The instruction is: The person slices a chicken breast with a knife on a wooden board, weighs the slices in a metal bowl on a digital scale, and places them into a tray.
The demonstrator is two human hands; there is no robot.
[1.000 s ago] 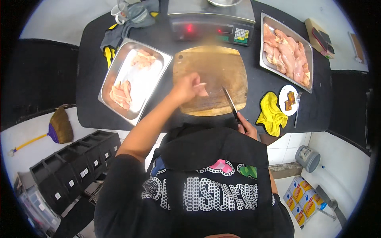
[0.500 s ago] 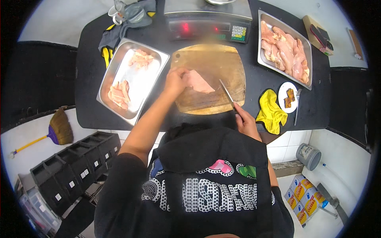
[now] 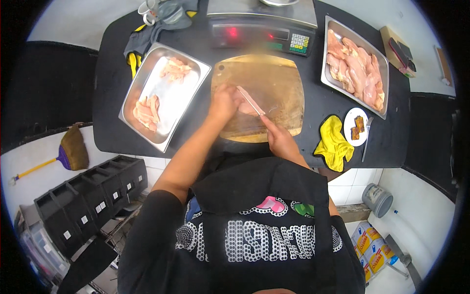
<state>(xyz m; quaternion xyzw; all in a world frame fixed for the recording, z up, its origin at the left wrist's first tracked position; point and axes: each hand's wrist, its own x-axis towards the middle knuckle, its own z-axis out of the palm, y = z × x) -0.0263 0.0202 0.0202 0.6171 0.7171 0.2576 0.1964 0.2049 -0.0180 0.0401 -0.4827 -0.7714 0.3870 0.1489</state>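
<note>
A piece of raw chicken (image 3: pixel 245 108) lies on the wooden cutting board (image 3: pixel 279 73), left of its middle. My left hand (image 3: pixel 224 102) is closed on the chicken's left end, pressing it to the board. In my right hand (image 3: pixel 281 138) is a knife (image 3: pixel 251 101), its fingers wrapped round the handle. The blade lies across the chicken, slanting up to the left, close to my left fingers. To the left, a steel tray (image 3: pixel 169 108) holds two small heaps of cut chicken (image 3: pixel 146 112). Another steel tray (image 3: pixel 327 59) at the far right carries several whole raw chicken pieces (image 3: pixel 357 68).
A digital scale (image 3: pixel 259 35) stands behind the board. On the right are a yellow cloth (image 3: pixel 333 142) and a white plate (image 3: pixel 348 122) with brown pieces, a fork (image 3: pixel 367 142) beside it. A grey cloth (image 3: pixel 152 36) and cups (image 3: pixel 149 18) sit at the back left.
My right hand has moved left and up, bringing the knife from beside the chicken onto it. My left hand stays on the chicken. The view has shifted slightly.
</note>
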